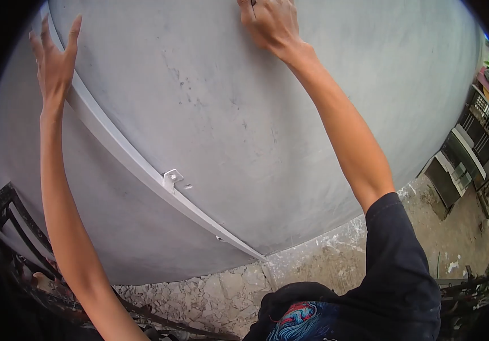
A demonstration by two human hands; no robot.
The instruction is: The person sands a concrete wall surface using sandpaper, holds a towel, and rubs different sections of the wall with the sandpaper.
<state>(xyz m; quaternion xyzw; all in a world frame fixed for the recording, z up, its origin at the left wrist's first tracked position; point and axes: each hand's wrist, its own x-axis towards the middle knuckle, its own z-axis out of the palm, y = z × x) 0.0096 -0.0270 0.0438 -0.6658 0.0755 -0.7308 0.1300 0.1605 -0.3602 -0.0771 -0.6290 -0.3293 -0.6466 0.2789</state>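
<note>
My left hand (56,62) is raised at the upper left, fingers spread, against or just in front of a long white bar (116,139). The bar runs down the grey wall (227,153) to its foot, and a small bracket with a bolt (172,177) sits partway along it. At the top edge of the view, my right hand (272,25) is closed close to the wall. A small dark bit shows between its fingers, but most of what it holds is out of view.
Broken stones (199,301) lie along the wall's foot, beside a strip of dirt ground (335,256). Dark metal frames (20,216) stand at the lower left. Metal racks and panels (463,153) are stacked at the right.
</note>
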